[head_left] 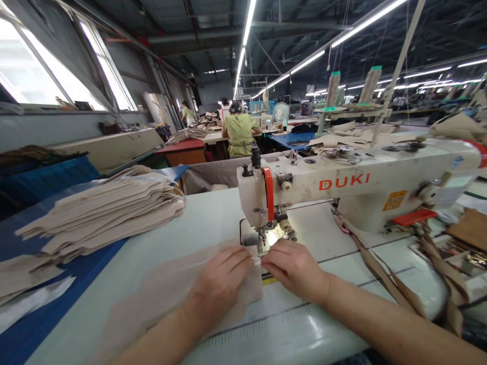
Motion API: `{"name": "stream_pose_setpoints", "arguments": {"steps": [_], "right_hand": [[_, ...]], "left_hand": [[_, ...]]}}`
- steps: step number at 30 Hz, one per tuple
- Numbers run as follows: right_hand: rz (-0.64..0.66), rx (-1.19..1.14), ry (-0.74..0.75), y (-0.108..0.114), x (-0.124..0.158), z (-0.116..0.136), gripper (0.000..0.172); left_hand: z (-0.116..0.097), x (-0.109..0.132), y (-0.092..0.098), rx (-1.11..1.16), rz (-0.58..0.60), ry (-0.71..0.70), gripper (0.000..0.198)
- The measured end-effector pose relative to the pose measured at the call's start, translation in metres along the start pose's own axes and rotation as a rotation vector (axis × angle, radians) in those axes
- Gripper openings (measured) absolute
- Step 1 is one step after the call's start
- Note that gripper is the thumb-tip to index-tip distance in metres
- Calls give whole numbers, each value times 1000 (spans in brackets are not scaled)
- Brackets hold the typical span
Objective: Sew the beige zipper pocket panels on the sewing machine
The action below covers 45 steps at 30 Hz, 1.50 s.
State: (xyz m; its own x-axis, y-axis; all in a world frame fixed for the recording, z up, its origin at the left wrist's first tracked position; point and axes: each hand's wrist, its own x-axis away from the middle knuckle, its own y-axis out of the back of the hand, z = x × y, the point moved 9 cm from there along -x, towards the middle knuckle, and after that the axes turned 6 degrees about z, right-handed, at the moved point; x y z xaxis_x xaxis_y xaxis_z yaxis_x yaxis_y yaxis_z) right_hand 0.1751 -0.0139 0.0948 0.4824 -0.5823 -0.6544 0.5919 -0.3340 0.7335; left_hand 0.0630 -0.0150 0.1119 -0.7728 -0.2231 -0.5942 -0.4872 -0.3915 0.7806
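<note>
A thin beige fabric piece (160, 294) lies flat on the white table in front of a cream sewing machine (353, 190) marked DUKI. My left hand (220, 281) rests on the fabric's right end, its fingers bent and pinching the edge. Touching it fingertip to fingertip is my right hand (294, 268), fingers curled down on the same edge just before the lit needle area (272, 235). Whatever lies between the fingertips is too small to make out.
A tall stack of cut beige pieces (110, 213) sits at the left on blue cloth (45, 314). Brown straps (384, 276) trail from the machine at right. A seated person (239, 134) in green works at a far table. Thread cones (333, 88) stand behind the machine.
</note>
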Motion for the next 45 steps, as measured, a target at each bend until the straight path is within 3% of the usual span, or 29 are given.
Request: {"name": "stream_pose_setpoints", "arguments": {"steps": [7, 11, 21, 38, 45], "right_hand": [[326, -90, 110, -18, 3, 19, 19], [402, -111, 121, -24, 5, 23, 20], [443, -90, 132, -29, 8, 21, 21], [426, -95, 155, -28, 8, 22, 21], [342, -48, 28, -26, 4, 4, 19]], "left_hand": [[17, 13, -34, 183, 189, 120, 29], [16, 14, -39, 153, 261, 105, 31], [10, 22, -54, 84, 283, 41, 23], [5, 21, -45, 80, 171, 21, 25], [5, 21, -49, 49, 244, 24, 30]]}}
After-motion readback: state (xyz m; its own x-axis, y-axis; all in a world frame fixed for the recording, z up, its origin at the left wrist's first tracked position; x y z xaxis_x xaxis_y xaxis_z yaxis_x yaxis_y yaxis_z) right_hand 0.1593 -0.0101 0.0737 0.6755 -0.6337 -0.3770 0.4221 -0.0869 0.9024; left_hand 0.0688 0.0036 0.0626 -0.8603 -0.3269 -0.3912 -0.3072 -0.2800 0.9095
